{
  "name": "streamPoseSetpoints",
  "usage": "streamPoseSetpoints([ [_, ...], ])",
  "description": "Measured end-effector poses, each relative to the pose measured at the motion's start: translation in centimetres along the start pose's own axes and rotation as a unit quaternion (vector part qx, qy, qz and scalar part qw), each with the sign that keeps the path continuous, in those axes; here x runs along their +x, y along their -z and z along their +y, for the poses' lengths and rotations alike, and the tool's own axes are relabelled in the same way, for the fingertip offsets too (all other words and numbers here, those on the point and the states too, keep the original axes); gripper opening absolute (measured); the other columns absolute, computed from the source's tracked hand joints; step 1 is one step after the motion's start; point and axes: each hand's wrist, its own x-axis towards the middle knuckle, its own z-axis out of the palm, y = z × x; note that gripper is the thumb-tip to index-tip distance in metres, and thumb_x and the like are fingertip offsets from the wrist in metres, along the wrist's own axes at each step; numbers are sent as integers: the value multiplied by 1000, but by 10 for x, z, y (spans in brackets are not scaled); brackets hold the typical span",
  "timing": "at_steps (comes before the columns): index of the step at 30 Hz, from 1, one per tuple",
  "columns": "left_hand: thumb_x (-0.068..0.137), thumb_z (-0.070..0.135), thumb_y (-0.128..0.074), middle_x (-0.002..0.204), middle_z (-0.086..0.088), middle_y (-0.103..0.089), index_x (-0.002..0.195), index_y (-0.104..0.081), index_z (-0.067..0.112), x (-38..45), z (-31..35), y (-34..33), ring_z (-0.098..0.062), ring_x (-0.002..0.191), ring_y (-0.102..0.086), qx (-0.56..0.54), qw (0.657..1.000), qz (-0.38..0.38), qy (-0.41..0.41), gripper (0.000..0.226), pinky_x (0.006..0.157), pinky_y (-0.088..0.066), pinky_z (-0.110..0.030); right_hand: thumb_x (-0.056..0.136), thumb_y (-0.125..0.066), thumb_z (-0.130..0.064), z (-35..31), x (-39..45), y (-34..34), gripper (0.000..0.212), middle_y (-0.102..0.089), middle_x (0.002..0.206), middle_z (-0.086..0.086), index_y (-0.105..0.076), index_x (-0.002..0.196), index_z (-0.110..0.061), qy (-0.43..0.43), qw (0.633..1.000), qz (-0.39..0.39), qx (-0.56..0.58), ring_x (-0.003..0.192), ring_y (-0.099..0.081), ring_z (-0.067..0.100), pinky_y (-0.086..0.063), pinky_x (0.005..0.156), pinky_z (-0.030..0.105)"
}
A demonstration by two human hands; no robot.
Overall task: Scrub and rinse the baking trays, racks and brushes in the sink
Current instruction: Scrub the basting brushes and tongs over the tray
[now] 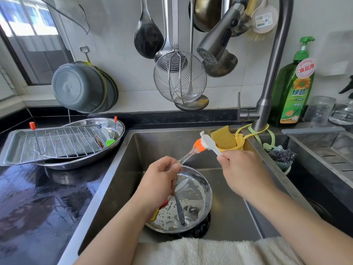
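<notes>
Over the steel sink, my left hand grips the clear handle of an orange silicone basting brush. My right hand holds a white scrubbing brush whose foamy bristles press against the orange head. Below them a round steel dish sits in the sink with soapy water and a grey-handled utensil lying in it. On the left counter a wire rack rests on a flat baking tray and an oval steel tray, beside a green brush.
The faucet head hangs above the sink's back. A yellow sponge sits in a holder at the rim, a dark scourer to its right. A green soap bottle stands at back right. A white towel lies over the front edge.
</notes>
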Motion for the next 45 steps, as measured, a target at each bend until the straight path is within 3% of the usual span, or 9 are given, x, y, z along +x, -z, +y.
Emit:
streamPoseSetpoints([
  [7, 108, 16, -50, 60, 0, -46, 94, -63, 7, 2, -2, 2, -17, 52, -38, 41, 999, 8, 16, 21, 58, -35, -36, 105, -50, -31, 1, 2, 2, 51, -41, 56, 0, -39, 56, -20, -11, 999, -23, 21, 57, -39, 25, -25, 50, 33],
  [13, 108, 16, -50, 60, 1, -47, 93, -64, 7, 4, -4, 5, -13, 49, -41, 49, 998, 17, 20, 22, 57, -41, -33, 104, -50, -32, -4, -3, -5, 49, -43, 58, 1, -40, 59, -20, 19, 1000, -14, 14, 57, -39, 25, -26, 50, 34],
  [18, 109, 18, -50, 57, 6, -45, 94, -64, 7, 3, -4, 1, -8, 47, -38, 53, 998, 2, 20, 23, 49, -36, -25, 104, -50, -34, -2, -1, 0, 48, -43, 60, 0, -37, 59, -23, 20, 1000, 1, -4, 58, -41, 24, -27, 50, 33],
  [25, 109, 17, -48, 50, 14, -39, 91, -62, 8, 5, -5, 3, -9, 47, -34, 50, 998, 9, 38, 25, 52, -32, -29, 105, -48, -34, -8, -5, 1, 47, -46, 64, -2, -36, 61, -24, 36, 999, 14, -12, 64, -47, 26, -30, 53, 36],
  [28, 109, 18, -50, 51, 14, -40, 90, -63, 11, 4, -3, 1, -12, 50, -35, 68, 997, 4, 27, 24, 55, -33, -31, 104, -48, -38, -13, -9, -4, 42, -49, 66, -2, -46, 66, -21, 53, 998, -28, -19, 64, -48, 23, -31, 52, 36],
  [33, 108, 20, -51, 55, 9, -44, 92, -65, 13, 3, -2, 1, -16, 55, -39, 100, 995, 12, -1, 22, 55, -35, -32, 105, -47, -38, -9, -2, -3, 46, -46, 65, -3, -40, 62, -23, 13, 999, -24, -25, 62, -44, 21, -26, 48, 34],
  [37, 108, 20, -51, 54, 12, -46, 92, -66, 16, 4, -3, 3, -13, 50, -42, 111, 993, 26, -10, 22, 50, -37, -29, 104, -49, -38, -15, -9, -11, 46, -47, 65, -1, -41, 62, -21, 53, 996, -64, -10, 66, -47, 26, -33, 54, 37],
  [41, 108, 23, -52, 56, 14, -48, 91, -66, 20, 6, -6, 2, -10, 53, -43, 144, 989, 20, -25, 23, 55, -40, -29, 105, -47, -37, -7, 2, 0, 46, -48, 65, -1, -42, 62, -23, -7, 999, -25, -19, 63, -47, 23, -29, 50, 33],
  [45, 108, 20, -51, 53, 14, -45, 91, -67, 18, 6, -6, 4, -11, 50, -41, 112, 993, 26, -12, 23, 53, -39, -30, 103, -50, -37, -14, -9, -7, 46, -49, 62, 0, -45, 62, -18, 47, 996, -70, 4, 61, -46, 23, -32, 52, 36],
])
